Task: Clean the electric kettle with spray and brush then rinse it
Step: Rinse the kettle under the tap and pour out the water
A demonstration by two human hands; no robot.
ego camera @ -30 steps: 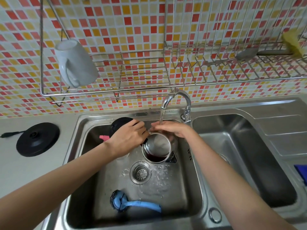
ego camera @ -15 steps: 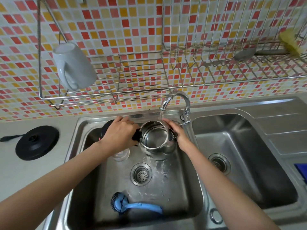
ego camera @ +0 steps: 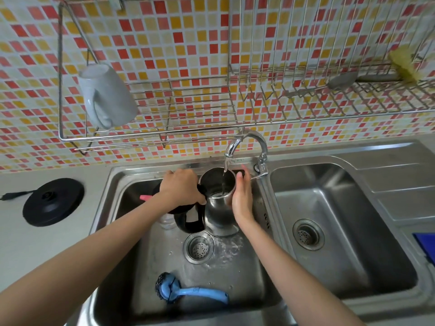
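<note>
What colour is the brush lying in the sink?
The brush is blue, with a darker head. The head view shows it best.

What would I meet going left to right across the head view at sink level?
kettle base on the counter → left hand → kettle under the tap → right hand → drain of the right basin → blue object at the right edge.
</note>
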